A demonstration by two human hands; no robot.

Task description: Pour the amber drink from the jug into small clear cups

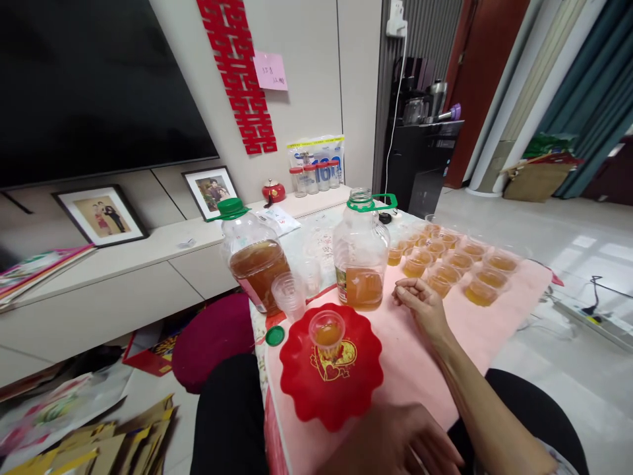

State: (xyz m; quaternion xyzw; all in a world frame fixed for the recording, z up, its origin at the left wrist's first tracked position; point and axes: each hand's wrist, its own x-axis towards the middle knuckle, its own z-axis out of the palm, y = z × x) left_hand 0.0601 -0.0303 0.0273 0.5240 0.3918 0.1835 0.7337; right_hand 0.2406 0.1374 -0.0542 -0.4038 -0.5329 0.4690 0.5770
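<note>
Right hand [420,302] rests on the pink cloth [445,356], fingers loosely curled in, holding nothing, just beside the open jug [361,257]. It seems parked within easy reach of it. Left hand [395,443] lies low at the near table edge, seemingly flat and empty, but it is blurred at the frame's bottom.

Small cup [327,332], part-filled with amber liquid, stands upright at the middle of the red plate [316,389]. The plate probably catches drips. A loose green lid [274,336] lies left of the plate, likely off the open jug.

Empty cups [289,295] stand between the two jugs. The capped jug [252,260] sits further left. Filled cups [459,260] are grouped at the far end, well apart from the plate. The open jug stands between the plate and the nearer of those cups.
</note>
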